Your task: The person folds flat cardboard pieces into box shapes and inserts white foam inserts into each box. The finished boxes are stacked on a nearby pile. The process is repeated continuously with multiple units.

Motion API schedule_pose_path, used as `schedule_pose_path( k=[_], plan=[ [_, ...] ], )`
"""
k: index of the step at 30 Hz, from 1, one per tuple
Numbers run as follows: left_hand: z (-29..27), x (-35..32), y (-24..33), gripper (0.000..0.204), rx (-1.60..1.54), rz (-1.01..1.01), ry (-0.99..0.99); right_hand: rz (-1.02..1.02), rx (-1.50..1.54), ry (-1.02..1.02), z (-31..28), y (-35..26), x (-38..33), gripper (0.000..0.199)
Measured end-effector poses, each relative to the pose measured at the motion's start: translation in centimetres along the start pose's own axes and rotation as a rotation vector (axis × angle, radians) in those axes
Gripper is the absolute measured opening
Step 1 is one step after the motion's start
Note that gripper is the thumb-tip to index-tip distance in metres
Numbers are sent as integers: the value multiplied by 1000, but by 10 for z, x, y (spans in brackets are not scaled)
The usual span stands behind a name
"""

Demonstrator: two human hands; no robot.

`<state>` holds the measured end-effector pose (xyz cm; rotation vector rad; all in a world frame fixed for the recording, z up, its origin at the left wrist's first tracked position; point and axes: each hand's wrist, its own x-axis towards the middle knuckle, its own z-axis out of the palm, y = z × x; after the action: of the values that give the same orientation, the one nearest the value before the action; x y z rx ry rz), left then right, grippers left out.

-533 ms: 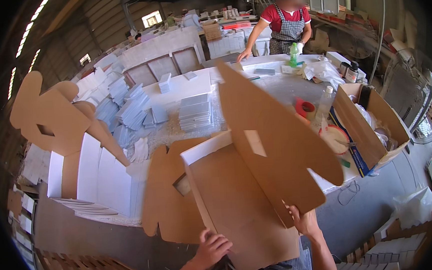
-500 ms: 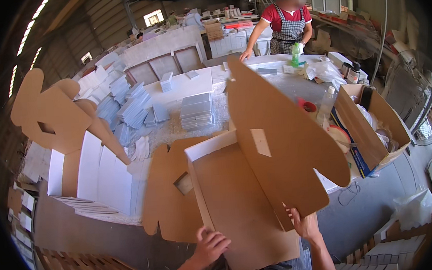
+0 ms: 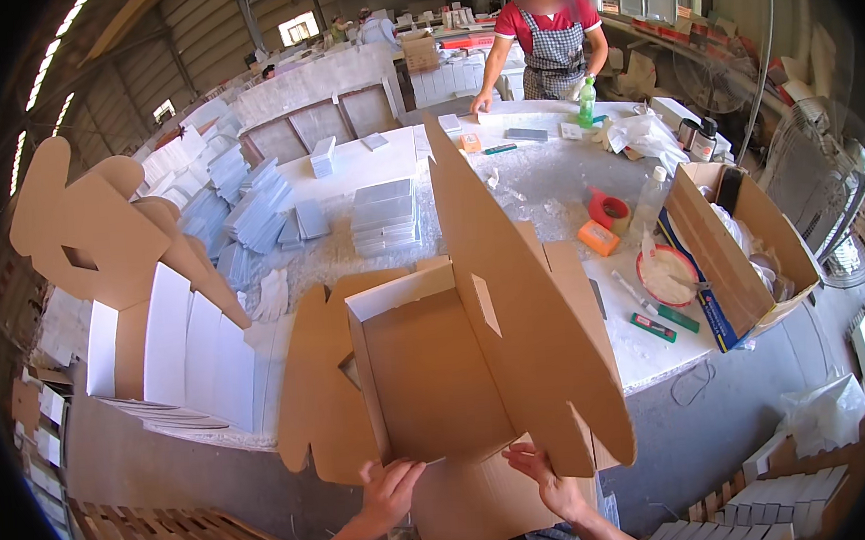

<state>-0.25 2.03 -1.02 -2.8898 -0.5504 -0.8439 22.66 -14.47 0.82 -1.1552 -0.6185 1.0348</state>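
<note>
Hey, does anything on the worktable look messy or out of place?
Yes: left of the tidy stack, bluish-grey slabs lean in uneven piles, unlike their neighbour. Whitish scraps also litter the worktable beyond the open carton.

The box (image 3: 435,380) is matt brown cardboard, its folded end faced in smooth white. The desk (image 3: 650,367) is smooth and pale, powdery in patches. Nearby: a glossy green plastic bottle (image 3: 588,106), crinkled, shiny plastic film (image 3: 639,135), soft matt cloth gloves (image 3: 273,294), a cloth apron (image 3: 554,56) and rough-looking wood slats (image 3: 170,534).
</note>
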Motion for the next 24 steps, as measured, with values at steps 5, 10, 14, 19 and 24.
schedule_pose_path(
  k=[5, 10, 14, 19, 24],
  plan=[
    [-26, -25, -6, 53, 200, 182, -341, -19, -11, 4, 0, 7, 1, 45],
    [-35, -13, -9, 70, 103, 214, -480, -63, -69, 40, 4, 3, 1, 33],
    [-36, -21, -22, 72, -47, 219, -456, -77, -245, 68, -3, 2, 1, 28],
    [-41, -22, -27, 59, -247, 125, -212, -209, -603, -53, -25, -20, 0, 40],
    [-30, -15, 7, 44, -507, -471, 170, -130, -823, -36, -39, 1, -17, 56]
  ],
)
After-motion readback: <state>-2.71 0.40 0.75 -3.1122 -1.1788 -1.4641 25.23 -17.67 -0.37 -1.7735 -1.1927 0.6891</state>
